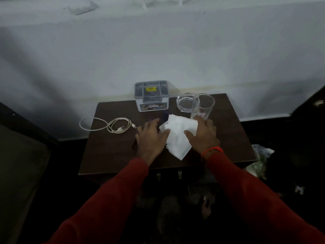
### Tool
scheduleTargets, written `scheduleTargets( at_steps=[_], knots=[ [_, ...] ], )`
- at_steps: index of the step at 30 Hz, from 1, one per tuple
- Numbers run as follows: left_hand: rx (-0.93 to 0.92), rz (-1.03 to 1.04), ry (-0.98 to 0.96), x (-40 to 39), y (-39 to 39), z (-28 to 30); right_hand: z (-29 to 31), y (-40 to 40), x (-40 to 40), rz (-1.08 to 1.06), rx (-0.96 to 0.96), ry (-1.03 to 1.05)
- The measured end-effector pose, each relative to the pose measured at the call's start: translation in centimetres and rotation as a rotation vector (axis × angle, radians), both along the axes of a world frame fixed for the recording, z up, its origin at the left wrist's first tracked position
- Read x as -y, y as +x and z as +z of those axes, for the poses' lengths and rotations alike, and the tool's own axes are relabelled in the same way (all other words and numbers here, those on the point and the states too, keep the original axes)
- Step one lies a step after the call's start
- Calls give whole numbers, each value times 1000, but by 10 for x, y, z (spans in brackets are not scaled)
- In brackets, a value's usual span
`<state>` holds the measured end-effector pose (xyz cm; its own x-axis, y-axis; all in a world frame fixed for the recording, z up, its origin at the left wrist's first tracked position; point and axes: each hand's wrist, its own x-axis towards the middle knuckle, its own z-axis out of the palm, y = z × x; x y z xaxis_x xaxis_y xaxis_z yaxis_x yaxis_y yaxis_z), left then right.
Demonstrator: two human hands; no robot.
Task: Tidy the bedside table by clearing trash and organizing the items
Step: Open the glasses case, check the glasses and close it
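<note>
A stack of white paper napkins (177,132) lies in the middle of the dark wooden bedside table (109,148). My left hand (151,138) lies flat with spread fingers, its thumb on the stack's left edge. On the right edge rests my right hand (202,136), fingers straight and thumb on the paper. A coiled white charging cable (112,125) lies at the table's left side. At the back stand a grey compartment organizer box (151,95), a round glass dish (185,103) and a tall clear drinking glass (203,107).
A white wall rises behind the table. A crumpled plastic bag (260,161) sits off the table's right edge. Dark furniture flanks both sides. Two small metal handles (168,174) show on the table's front. The right hand's fingers are close to the tall glass.
</note>
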<state>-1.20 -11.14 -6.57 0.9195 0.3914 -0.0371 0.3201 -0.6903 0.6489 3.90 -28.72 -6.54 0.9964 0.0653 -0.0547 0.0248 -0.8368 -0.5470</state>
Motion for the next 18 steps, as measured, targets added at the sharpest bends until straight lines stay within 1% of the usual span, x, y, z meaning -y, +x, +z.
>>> scheduleTargets(
  at_steps=[3, 5, 8, 11, 14, 16, 18],
  knots=[
    [-47, -16, -4, 2, 8, -8, -10, 3, -2, -10, -28, -42],
    [-34, -39, 3, 3, 10, -11, -10, 7, 0, 5, -65, 3],
    [12, -9, -58, 3, 7, -16, -4, 10, 2, 1, -22, 128],
    [89, 10, -159, 4, 6, -12, 7, 10, 8, -32, 83, 341],
    [206, -45, -267, 11, 4, 0, 22, 7, 23, -143, 138, 662],
    [288, -83, -268, 15, 1, 8, 31, 6, 38, -239, 190, 871],
    [327, -70, -224, 12, 2, 14, 36, 7, 55, -325, 198, 979]
  ],
)
